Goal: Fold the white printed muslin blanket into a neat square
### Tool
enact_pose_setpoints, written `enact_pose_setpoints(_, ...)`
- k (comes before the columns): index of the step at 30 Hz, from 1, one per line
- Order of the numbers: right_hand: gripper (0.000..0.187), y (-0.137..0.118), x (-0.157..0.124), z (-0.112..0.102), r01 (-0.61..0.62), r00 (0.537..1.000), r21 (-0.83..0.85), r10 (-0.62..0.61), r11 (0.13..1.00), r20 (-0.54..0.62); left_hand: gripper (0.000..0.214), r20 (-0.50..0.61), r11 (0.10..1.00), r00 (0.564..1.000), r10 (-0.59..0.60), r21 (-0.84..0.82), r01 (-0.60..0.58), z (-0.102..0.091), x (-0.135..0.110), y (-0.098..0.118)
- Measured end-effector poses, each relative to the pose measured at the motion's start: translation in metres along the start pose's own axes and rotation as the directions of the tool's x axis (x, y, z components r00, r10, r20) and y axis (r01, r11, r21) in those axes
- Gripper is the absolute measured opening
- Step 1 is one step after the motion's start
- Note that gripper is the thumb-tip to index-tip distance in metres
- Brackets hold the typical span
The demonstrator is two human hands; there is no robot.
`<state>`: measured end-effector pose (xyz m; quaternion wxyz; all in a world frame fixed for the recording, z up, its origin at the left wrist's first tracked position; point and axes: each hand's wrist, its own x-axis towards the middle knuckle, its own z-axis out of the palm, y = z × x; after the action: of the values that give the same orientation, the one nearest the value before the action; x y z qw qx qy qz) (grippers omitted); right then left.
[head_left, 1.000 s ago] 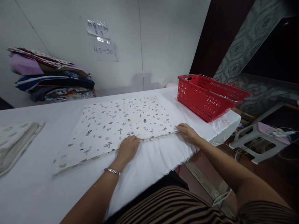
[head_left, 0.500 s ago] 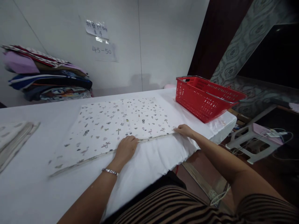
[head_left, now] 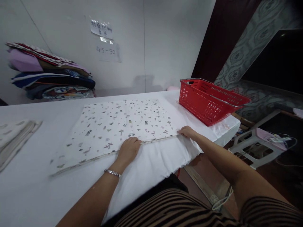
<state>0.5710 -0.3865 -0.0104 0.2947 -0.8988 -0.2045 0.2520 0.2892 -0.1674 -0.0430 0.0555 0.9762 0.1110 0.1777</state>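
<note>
A white folded cloth [head_left: 127,123] printed with small palms, flamingos and other motifs lies flat in layers on the table. My left hand [head_left: 129,149], with a silver bracelet at the wrist, is closed over the middle of its near edge; the thumb and what lies beneath the fingers are hidden. At the near right corner, my right hand [head_left: 188,132] pinches the cloth between thumb and fingers. Another folded cloth [head_left: 16,138] with a similar print is at the left, cut off by the picture's edge.
A red plastic basket [head_left: 208,104] stands at the table's right end. Folded fabrics [head_left: 54,75] are piled at the back left by the wall. The white-covered table [head_left: 151,164] has its near edge by my body. A pale stool [head_left: 258,145] with cables stands beyond the right side.
The view has shifted slightly. Both hands keep their places on the cloth's near edge, and the cloth shows no clear movement.
</note>
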Motion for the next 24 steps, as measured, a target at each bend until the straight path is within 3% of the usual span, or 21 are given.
enact_pose_setpoints(11,0.036,-0.001,0.006,-0.001,-0.031,0.999,-0.197,0.036,0.980,0.021,0.022,0.012,1.000,1.000,-0.008,0.015,0.008,-0.002,0.000,0.003)
enact_pose_setpoints(24,0.022,-0.006,-0.007,-0.001,0.021,1.000,-0.010,-0.021,1.000,0.014,0.023,0.032,0.998,0.999,-0.017,0.054,0.015,-0.003,-0.001,0.005)
